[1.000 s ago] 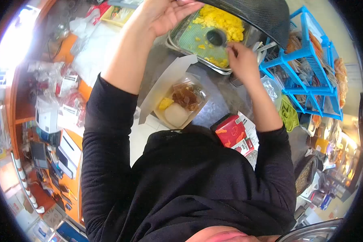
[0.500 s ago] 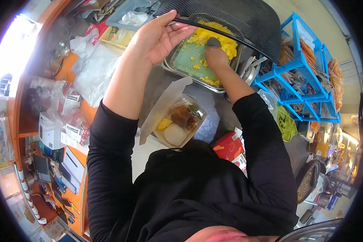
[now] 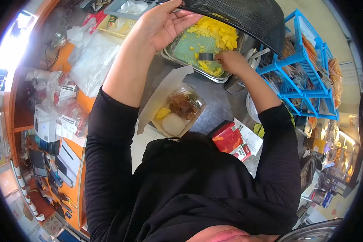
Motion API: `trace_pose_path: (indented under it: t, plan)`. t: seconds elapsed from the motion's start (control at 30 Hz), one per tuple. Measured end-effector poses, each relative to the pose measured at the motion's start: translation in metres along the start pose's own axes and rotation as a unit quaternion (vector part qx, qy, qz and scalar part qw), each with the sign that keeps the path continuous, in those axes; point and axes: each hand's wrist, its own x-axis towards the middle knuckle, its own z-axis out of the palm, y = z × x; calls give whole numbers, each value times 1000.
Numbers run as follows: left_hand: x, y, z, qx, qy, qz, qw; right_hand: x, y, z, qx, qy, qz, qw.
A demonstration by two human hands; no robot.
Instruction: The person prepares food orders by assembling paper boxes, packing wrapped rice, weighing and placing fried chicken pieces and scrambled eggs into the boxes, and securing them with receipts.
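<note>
My left hand (image 3: 163, 30) grips the near rim of a black mesh food cover (image 3: 246, 16), holding it raised and tilted over a metal tray (image 3: 209, 76). Yellow scrambled egg (image 3: 222, 37) is heaped at the tray's far right, with bits scattered on a pale green perforated liner (image 3: 185, 50). My right hand (image 3: 233, 62) is closed round the handle of a dark spoon (image 3: 206, 56), whose bowl rests low among egg near the tray's front edge. Closer to me, an open paper takeout box (image 3: 198, 117) contains a white rice mound (image 3: 174, 124), brown meat, greens and some egg.
Blue plastic racks (image 3: 306, 60) full of packets stand at right. A red box (image 3: 229, 137) and a paper slip (image 3: 248, 139) lie on the counter near my body. Plastic bags (image 3: 94, 64) cover the orange shelf at left. Utensils (image 3: 256, 56) sit beside the tray.
My right hand has moved right and toward me, bringing the spoon to the tray's near side. My left hand still holds the cover up. The view has shifted slightly.
</note>
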Motion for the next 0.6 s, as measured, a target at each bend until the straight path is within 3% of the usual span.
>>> trace_pose_path:
  t: [0.1,0.2,0.4,0.6]
  plan:
    - [-1,0,-2,2,4,-2,1000,-20,10,2,30,0,-59,998]
    - [-4,-1,-2,7,5,5,1000,-38,10,-16,-54,7,-76,996]
    - [-11,-4,11,26,21,19,999,-42,31,-19,9,-32,-12,999]
    - [-8,-6,9,26,18,16,999,-51,-16,-9,-79,14,101,992]
